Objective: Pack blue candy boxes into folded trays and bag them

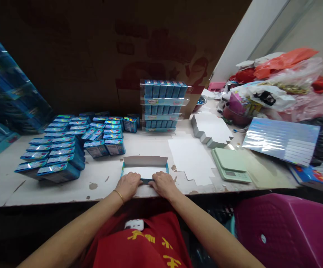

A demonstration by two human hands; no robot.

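Currently gripping an open box [145,161] by its near wall, using left hand [129,185] and right hand [163,184], curling fingers of both over the rim, bringing thumbs near each other at mid-wall. Not seeing all the fingertips. Resting the box flat on the counter [102,168], directly ahead of and between the hands, probably for even pressure along the wall and no twisting. Storing blue packs [59,172] in rows left of and beyond the left hand, likely for easy reach and counting. Placing a flat white blank [190,158] just right of the right hand, plus a stack of blanks [213,128] beyond it, seemingly for short reach too. Standing a clear-wrapped stack [164,101] well beyond both hands, presumably out of the working area. Parking a green scale [231,163] farther right.

Reading "CARAMELO" on the wrapped stack's upper label, guessing "MACIZO" under it. Seeing coloured print on the packs, not resolving words. Spotting yellow Chinese-looking characters on a red apron [128,253] below the hands, partly lost in folds. Getting no digits off the scale display. Finding dark red printing on the big carton [94,56] beyond, too dim for reading.
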